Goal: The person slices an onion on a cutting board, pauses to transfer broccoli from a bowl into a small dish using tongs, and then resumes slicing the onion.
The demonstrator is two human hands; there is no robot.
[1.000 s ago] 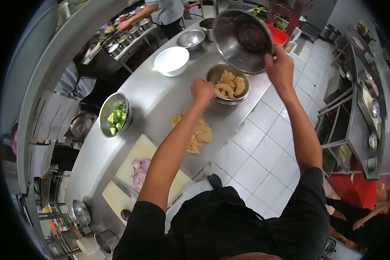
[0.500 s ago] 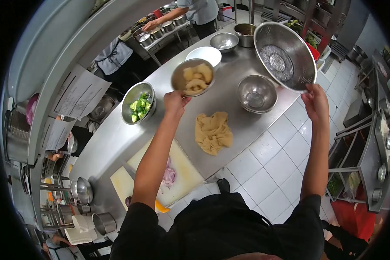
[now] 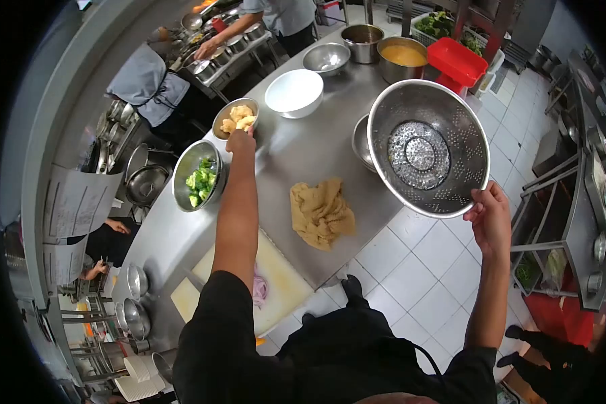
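Note:
My left hand grips the near rim of a small steel bowl with pale golden food pieces in it, at the table's far left edge. Just nearer stands a steel bowl with broccoli inside. On the right, my right hand has its fingers closed on the rim of a large steel colander, held tilted in the air with its inside facing me. The colander partly covers another steel bowl. A crumpled tan cloth lies on the steel table between my arms.
Near me is a cutting board with sliced onion. Farther off stand a white bowl, a steel bowl, a pot of orange liquid and a red basket. Co-workers stand across the table.
My left hand has carried the bowl of golden pieces leftward, next to the broccoli bowl. My right hand has lowered the colander toward me. The view has shifted too.

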